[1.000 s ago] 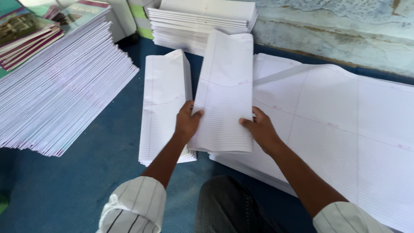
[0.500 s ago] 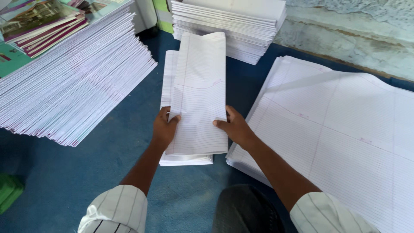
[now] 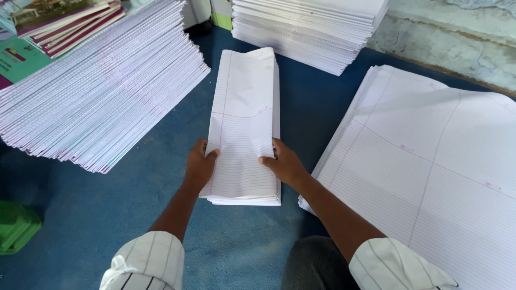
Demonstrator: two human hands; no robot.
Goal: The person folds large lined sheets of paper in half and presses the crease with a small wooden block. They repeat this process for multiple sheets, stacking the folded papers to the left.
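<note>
A long folded sheet of white ruled paper (image 3: pixel 243 115) lies on top of a narrow pile of folded sheets (image 3: pixel 244 200) on the blue floor. My left hand (image 3: pixel 200 165) grips the sheet's left edge near its lower end. My right hand (image 3: pixel 284 162) grips its right edge opposite. The sheet's far end curls up slightly.
A wide stack of large unfolded ruled sheets (image 3: pixel 430 166) lies to the right. A slanting heap of folded paper (image 3: pixel 102 96) with coloured book covers (image 3: pixel 64 19) on top is at the left. Another white stack (image 3: pixel 312 27) is at the back. A green object (image 3: pixel 16 225) sits lower left.
Both hands have carried the folded sheet leftward and down from above the big sheets onto the narrow pile. It now lies flat and lined up with the pile.
</note>
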